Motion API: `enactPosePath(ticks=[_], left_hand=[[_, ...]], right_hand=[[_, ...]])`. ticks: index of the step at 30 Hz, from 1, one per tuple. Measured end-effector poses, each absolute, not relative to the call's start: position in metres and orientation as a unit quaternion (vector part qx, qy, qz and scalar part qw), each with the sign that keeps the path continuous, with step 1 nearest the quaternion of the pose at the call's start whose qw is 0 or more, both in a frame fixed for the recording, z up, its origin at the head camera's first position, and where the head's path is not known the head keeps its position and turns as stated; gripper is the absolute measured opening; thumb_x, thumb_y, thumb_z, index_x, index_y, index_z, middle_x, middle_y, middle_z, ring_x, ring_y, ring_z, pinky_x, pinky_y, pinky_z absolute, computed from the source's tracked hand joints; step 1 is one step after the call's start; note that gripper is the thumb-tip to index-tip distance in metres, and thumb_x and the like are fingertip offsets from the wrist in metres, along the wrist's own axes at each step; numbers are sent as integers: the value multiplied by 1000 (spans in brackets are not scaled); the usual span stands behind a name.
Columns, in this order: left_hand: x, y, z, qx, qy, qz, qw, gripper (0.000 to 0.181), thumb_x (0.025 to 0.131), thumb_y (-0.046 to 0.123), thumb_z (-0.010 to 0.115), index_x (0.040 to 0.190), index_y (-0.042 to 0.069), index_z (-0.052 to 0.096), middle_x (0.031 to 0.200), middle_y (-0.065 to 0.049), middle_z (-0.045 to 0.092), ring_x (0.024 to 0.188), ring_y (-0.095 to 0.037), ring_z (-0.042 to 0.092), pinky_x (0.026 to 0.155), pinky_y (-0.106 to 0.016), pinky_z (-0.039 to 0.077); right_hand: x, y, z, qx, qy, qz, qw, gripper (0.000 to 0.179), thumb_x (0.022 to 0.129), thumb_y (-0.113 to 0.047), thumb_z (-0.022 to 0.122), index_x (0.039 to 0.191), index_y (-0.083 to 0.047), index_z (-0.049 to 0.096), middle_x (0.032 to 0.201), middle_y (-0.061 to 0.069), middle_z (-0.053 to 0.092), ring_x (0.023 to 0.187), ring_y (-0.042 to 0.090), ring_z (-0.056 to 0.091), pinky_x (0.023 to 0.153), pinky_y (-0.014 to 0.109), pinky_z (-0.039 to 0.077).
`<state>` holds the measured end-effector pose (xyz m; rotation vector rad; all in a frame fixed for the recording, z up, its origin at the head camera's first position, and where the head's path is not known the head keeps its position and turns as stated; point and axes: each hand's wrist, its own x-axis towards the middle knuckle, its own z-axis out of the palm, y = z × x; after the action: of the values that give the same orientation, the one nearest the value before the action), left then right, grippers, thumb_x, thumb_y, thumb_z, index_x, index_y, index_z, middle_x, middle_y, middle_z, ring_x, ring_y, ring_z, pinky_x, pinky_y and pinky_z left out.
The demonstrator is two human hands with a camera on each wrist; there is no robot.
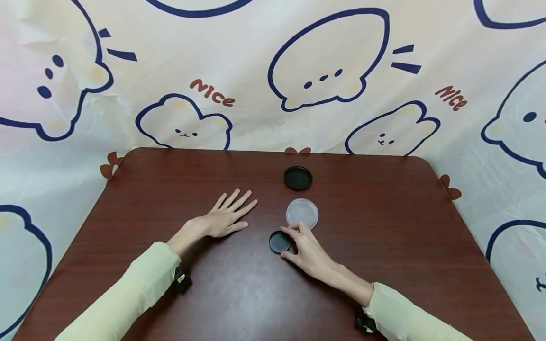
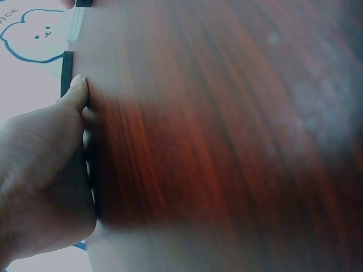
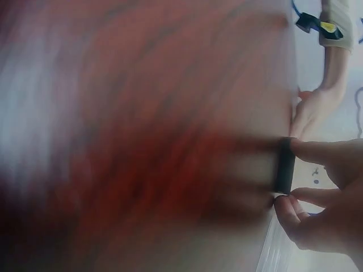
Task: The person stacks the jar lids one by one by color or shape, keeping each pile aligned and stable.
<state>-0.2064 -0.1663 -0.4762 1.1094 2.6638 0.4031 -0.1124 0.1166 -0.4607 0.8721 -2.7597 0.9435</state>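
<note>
Palm down on the brown table (image 1: 384, 227), my left hand (image 1: 223, 220) lies with its fingers spread and holds nothing. My right hand (image 1: 311, 253) pinches a small round black dish (image 1: 279, 242) by its right side, thumb at the near edge and fingers at the far edge. From the right wrist view, the black dish (image 3: 285, 165) shows edge-on between thumb and fingertips, low at the tabletop. Just beyond those fingers is a clear round dish (image 1: 302, 210), its near edge partly covered by them. A larger black round dish (image 1: 298, 178) sits farther back.
The three dishes form a rough line down the middle of the table. A white curtain (image 1: 247, 61) with navy cartoon outlines surrounds the table's back and sides. Each wrist carries a small dark camera (image 1: 182, 279) below its pale sleeve (image 1: 123, 289).
</note>
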Motion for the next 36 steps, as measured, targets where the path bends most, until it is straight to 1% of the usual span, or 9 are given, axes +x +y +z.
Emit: enactPosePath(ticks=[5,11,14,19,24,27,30,36], left_hand=[[-207,-166,-476,380,908,132,115,63,103,44,38,157,19,15,162,-10,-2,145,-37,-7,109,-60,-1],[-206,-167,-475,376,909,132,118,63,104,44,38,157,18,15,162,-10,-3,145,-37,-8,109,-60,-2],[-206,-168,-477,377,910,129,115,63,104,45,37,157,19,14,162,-10,-3,145,-36,-8,110,-60,-3],[-207,-167,-478,376,911,124,113,63,104,45,36,157,20,14,162,-9,-3,145,-36,-8,110,-59,-3],[-204,-164,-473,371,911,132,122,62,104,42,38,157,19,15,162,-9,-2,145,-36,-8,110,-59,-4],[-204,-163,-472,372,910,135,121,62,104,41,39,157,18,15,162,-10,-1,145,-37,-7,110,-59,-4],[-205,-163,-474,376,909,136,114,62,104,40,39,156,17,16,161,-12,-1,145,-38,-6,110,-60,-3],[-204,-166,-474,379,906,149,115,62,103,40,40,156,17,17,161,-11,0,145,-38,-7,110,-60,-4]], right_hand=[[-116,117,-460,301,-906,293,49,60,72,-9,86,124,6,60,113,11,51,102,21,49,85,35,44],[-118,116,-458,294,-910,291,26,53,74,-12,85,121,0,63,112,8,52,103,20,50,86,35,46],[-118,115,-456,292,-907,302,13,50,75,-13,85,120,-3,63,111,6,52,98,17,52,82,31,47],[-120,118,-452,292,-889,351,-5,50,75,-10,84,119,-2,64,107,6,55,87,14,59,76,26,51],[-126,126,-442,269,-875,401,-30,51,75,-8,83,122,-4,64,104,6,56,82,12,63,74,25,52],[-135,133,-436,260,-863,431,-43,51,76,-6,82,123,-4,64,106,7,57,81,14,65,73,26,53],[-147,142,-432,255,-859,441,-44,51,76,-7,83,123,-6,65,106,7,57,84,16,64,75,27,54],[-188,158,-430,248,-869,428,-35,49,77,-8,82,123,-3,65,106,14,57,88,22,62,77,31,53]])
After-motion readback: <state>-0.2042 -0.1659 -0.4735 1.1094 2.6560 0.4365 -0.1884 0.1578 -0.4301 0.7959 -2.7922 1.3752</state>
